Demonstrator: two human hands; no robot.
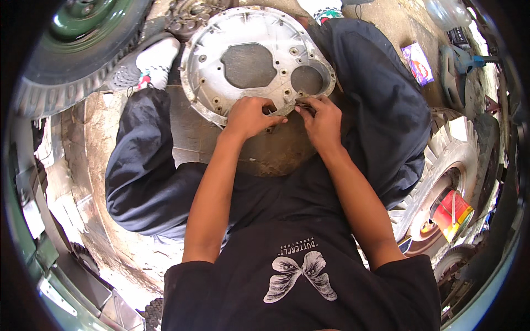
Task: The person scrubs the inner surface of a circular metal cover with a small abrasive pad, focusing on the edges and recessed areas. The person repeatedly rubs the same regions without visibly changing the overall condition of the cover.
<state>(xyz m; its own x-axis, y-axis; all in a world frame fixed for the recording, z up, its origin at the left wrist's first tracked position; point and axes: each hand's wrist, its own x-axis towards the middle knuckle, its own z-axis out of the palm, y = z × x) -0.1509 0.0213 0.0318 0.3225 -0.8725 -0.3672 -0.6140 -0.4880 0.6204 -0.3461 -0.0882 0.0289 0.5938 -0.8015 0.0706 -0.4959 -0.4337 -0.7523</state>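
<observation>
A round cast-metal housing (210,71), silvery grey with bolt holes round its rim, lies flat between my legs. It has a large irregular opening in the middle and a smaller round one at its right. My left hand (251,117) grips the near rim, thumb and forefinger pointing right along it. Just to the right, my right hand (324,122) is closed at the same rim, near the smaller opening. Its thumb and curled fingers pinch together by a dark edge; what they hold is too small to make out.
A green-rimmed wheel (83,27) stands at the far left. Greasy metal parts (190,16) lie behind the housing. At right are a purple packet (418,64), a blue-handled tool (469,59), a large tyre (455,149) and a red-yellow can (451,214). My bent legs flank the housing.
</observation>
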